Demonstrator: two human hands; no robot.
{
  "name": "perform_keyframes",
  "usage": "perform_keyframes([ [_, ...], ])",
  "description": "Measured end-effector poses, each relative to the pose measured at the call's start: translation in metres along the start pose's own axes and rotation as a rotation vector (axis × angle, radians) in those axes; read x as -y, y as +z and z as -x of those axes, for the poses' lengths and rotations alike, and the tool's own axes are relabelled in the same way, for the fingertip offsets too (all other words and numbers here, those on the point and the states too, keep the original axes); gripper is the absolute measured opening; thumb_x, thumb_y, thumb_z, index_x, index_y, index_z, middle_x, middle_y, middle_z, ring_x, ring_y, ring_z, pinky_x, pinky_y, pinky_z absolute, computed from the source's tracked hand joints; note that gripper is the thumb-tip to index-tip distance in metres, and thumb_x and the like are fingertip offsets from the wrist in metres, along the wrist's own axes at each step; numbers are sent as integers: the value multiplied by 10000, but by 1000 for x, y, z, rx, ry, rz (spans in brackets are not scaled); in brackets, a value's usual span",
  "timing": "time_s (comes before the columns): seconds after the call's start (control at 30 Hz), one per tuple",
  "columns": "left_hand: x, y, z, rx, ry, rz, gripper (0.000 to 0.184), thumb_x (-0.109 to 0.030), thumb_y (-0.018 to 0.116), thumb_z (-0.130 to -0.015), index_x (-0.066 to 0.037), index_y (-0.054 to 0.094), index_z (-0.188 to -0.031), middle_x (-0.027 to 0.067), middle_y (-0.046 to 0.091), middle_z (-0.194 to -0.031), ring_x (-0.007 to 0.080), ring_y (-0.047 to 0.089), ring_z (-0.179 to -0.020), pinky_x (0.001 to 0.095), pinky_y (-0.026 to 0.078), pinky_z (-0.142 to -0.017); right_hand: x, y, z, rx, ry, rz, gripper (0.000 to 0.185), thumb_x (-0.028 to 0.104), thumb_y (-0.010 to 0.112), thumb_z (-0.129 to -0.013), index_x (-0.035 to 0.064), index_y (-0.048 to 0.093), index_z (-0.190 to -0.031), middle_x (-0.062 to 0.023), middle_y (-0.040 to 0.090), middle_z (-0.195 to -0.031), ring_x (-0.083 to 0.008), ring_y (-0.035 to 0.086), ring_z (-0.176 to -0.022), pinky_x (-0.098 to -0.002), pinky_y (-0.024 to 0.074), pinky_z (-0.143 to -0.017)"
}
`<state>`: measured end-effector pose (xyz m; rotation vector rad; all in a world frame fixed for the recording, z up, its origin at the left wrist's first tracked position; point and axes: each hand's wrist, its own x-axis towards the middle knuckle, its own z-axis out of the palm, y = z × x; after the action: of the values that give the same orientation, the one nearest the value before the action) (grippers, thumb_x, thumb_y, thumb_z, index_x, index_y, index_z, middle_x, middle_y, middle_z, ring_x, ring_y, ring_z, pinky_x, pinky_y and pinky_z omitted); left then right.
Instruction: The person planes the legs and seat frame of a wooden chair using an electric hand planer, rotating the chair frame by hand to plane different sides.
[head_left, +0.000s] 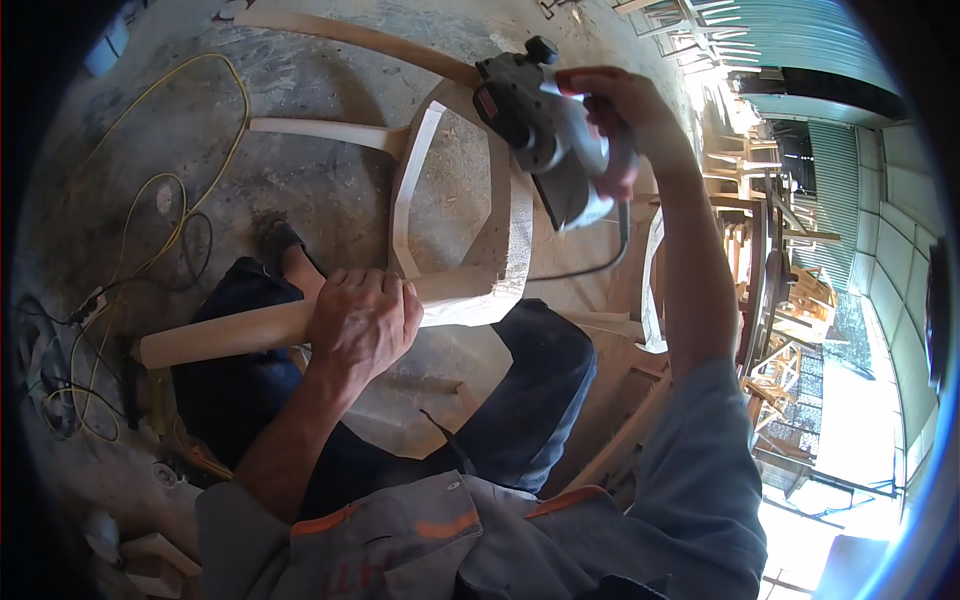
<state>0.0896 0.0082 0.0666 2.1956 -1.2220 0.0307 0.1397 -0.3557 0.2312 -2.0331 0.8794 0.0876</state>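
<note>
My right hand (625, 115) is wrapped around the handle of a grey electric planer (530, 115), which is at the far corner of a bare wooden chair frame (515, 225). Whether the planer's sole touches the wood I cannot tell. With my left hand (365, 325) I grip a thick, rounded leg (230, 335) of the frame, close to my knee. The frame lies tipped over in front of me, its other legs pointing left. Rough, paler wood shows at its near right corner.
A dark power cord (590, 270) trails from the planer. Yellow cable (245, 90) loops over the concrete floor (330, 210) at left, beside tangled dark wires. Another wooden frame (652, 290) stands right of my work. Many chair frames (745, 165) are stacked farther right. Wood offcuts (155, 565) lie bottom left.
</note>
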Motion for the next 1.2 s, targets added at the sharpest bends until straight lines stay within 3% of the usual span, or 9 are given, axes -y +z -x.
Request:
perform_keyframes([
  [0.13,1,3,-1,-28,3,-19,299,-253,616,-918,-39,698,-726,129,687,-684,262,662,-639,391,501,-684,-1,-13,-67,80,8,9,240,186,757,-886,38,767,-1074,-59,670,-734,-168,616,-601,-323,514,-529],
  [0.23,-2,4,0,-42,-15,-27,257,-235,609,-917,-71,682,-734,113,694,-701,271,671,-648,425,499,-717,-9,-6,-85,9,53,-125,206,172,742,-886,28,756,-1033,-91,688,-741,-203,642,-615,-345,521,-529],
  [0.37,-1,7,4,-55,-16,-126,246,-236,600,-924,-91,677,-742,103,694,-703,285,672,-648,438,503,-735,-36,-22,-93,71,98,-329,233,143,702,-925,34,681,-1129,-127,729,-873,-223,698,-697,-364,567,-556],
  [0.5,-4,7,0,-49,-67,-123,271,-228,589,-939,-70,670,-734,130,682,-697,328,663,-643,454,516,-715,-66,-21,-20,-287,-80,-702,192,51,738,-843,-30,731,-1017,-160,697,-758,-243,664,-615,-339,535,-514],
  [0.67,-4,9,-2,-140,50,-249,303,-235,570,-950,-81,683,-715,132,695,-683,320,676,-621,434,528,-682,-139,-17,114,-466,-226,-748,232,50,702,-843,-11,760,-1060,-101,705,-760,-168,660,-622,-292,515,-526],
  [0.8,-12,10,-4,-136,52,-330,315,-245,560,-953,-68,668,-717,164,688,-706,372,660,-632,491,515,-654,-196,3,201,-659,-54,-480,368,141,744,-769,-8,746,-1106,-90,714,-759,-130,673,-638,-290,548,-572],
  [0.87,-16,12,-5,-107,17,-437,324,-253,551,-957,-63,668,-722,172,685,-709,389,651,-631,516,508,-634,-233,20,225,-660,63,-421,443,205,761,-747,-13,719,-1130,-151,733,-816,-211,719,-723,-360,578,-673],
  [0.93,-11,21,-2,-67,-20,-538,317,-270,531,-964,-86,697,-766,176,685,-713,411,661,-658,530,512,-629,-290,46,227,-652,72,-308,501,261,734,-758,-3,682,-1181,-261,725,-1037,-414,697,-1023,-453,533,-905],
  [1.2,9,25,2,5,-39,-511,388,-278,440,-1000,-83,763,-909,216,723,-834,451,688,-785,544,525,-743,-349,79,248,-461,112,-495,417,187,678,-797,7,676,-1173,-273,718,-1019,-423,696,-1017,-469,537,-902],
])
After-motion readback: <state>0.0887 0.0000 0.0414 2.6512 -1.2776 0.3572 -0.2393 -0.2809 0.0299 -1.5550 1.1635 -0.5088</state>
